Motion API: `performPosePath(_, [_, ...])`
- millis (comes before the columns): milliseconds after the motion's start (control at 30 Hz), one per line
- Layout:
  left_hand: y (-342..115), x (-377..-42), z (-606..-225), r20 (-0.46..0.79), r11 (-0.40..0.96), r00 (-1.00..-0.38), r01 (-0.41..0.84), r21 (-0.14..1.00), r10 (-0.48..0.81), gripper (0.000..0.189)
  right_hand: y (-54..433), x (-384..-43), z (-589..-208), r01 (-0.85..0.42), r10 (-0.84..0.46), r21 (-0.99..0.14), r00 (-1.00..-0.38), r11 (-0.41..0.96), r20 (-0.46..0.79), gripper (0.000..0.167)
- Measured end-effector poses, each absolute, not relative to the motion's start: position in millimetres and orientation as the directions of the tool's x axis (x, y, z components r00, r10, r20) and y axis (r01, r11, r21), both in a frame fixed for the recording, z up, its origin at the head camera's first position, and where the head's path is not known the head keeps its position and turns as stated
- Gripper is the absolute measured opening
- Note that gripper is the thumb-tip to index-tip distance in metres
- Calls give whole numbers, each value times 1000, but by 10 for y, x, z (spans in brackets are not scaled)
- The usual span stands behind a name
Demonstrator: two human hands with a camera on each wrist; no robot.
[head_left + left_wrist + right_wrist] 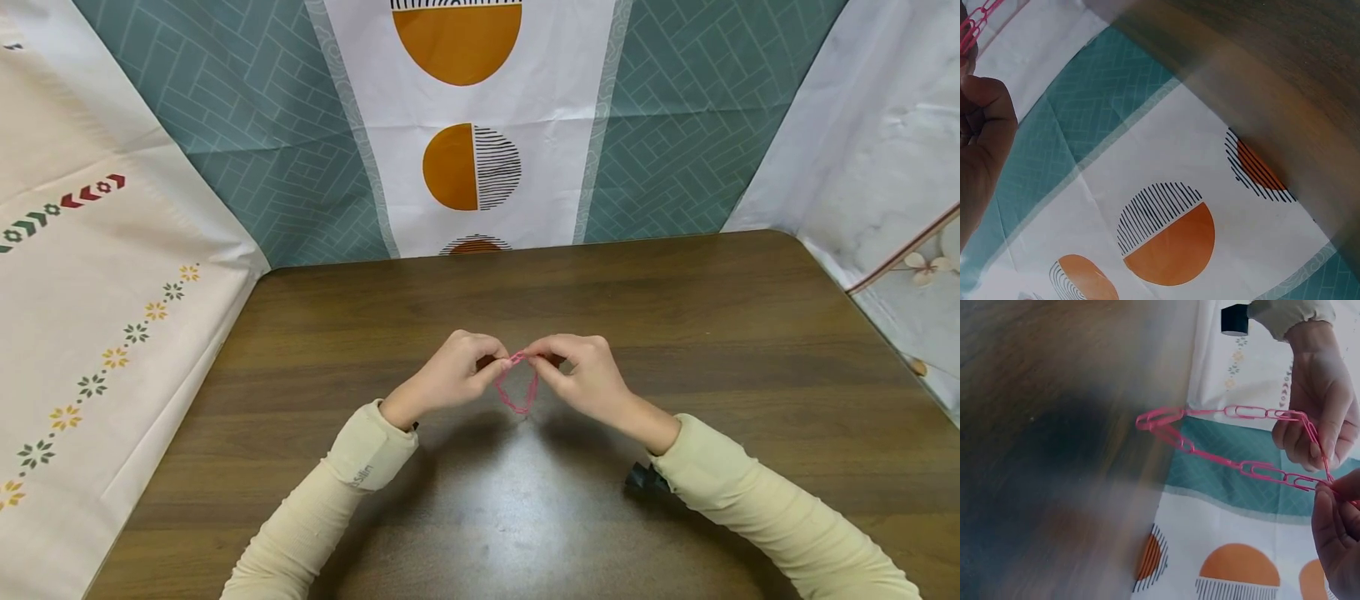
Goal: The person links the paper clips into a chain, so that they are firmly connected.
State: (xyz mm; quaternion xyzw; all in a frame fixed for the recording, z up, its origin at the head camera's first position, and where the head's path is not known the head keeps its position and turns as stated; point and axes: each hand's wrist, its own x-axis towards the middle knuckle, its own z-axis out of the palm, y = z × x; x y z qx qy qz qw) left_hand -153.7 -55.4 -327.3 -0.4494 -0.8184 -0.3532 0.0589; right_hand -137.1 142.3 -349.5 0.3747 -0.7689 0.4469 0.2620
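A chain of pink paper clips [1249, 412] hangs in a loop between my two hands above the table. In the head view my left hand [459, 371] pinches one end of it between thumb and fingers. My right hand [585, 375] pinches the other end just to the right, with the fingertips of both hands almost meeting. The right wrist view shows the two ends close together at the fingertips, the loop drooping away from them; whether the end clips are linked, I cannot tell. Only part of the left hand [985, 125] and a bit of pink clip show in the left wrist view.
A brown wooden table [337, 317] lies under the hands. Patterned cloth [247, 108] hangs behind its far edge, with a white embroidered cloth [112, 317] along the left side and a pale cloth [885, 142] at the right. A dark wrist device [645, 479] sits under the right cuff.
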Motion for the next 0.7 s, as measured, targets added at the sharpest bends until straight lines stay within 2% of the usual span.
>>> performPosePath(167, [-541,-1549,-3301,418,351,-556,808,473,718,13,1413,-1383,-3520,-846,-362,-410,-520,340,773,18])
performPosePath(367, [-525,-1550,-3308,406,366,-531,832,418,744,13,1431,-1406,-3542,-856,-379,-392,-504,337,776,17])
performPosePath(700, [-495,-1550,-3332,374,420,-534,839,347,758,23,1438,-1425,-3573,-868,-429,-325,-473,374,769,19])
